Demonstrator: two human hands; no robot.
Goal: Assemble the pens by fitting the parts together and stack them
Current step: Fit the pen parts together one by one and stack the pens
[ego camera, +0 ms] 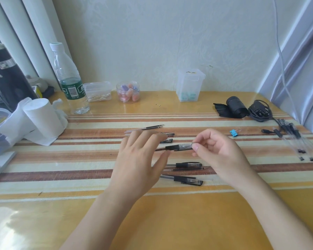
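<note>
A roll of tissue (42, 116) stands at the table's left; the left hand (139, 163) is spread open with blurred fingers, holding nothing and covering the left ends of loose pen parts (183, 173); the right hand (217, 152) pinches the capped end of a pen (179, 147) above the striped mat (61, 159); finished pens (296, 139) lie far right, their clear barrels hard to count.

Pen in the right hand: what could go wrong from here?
The right hand pinches the pen only at its end, so pushing parts together might tilt or drop it. The left hand hovers over loose refills and could scatter them.
</note>
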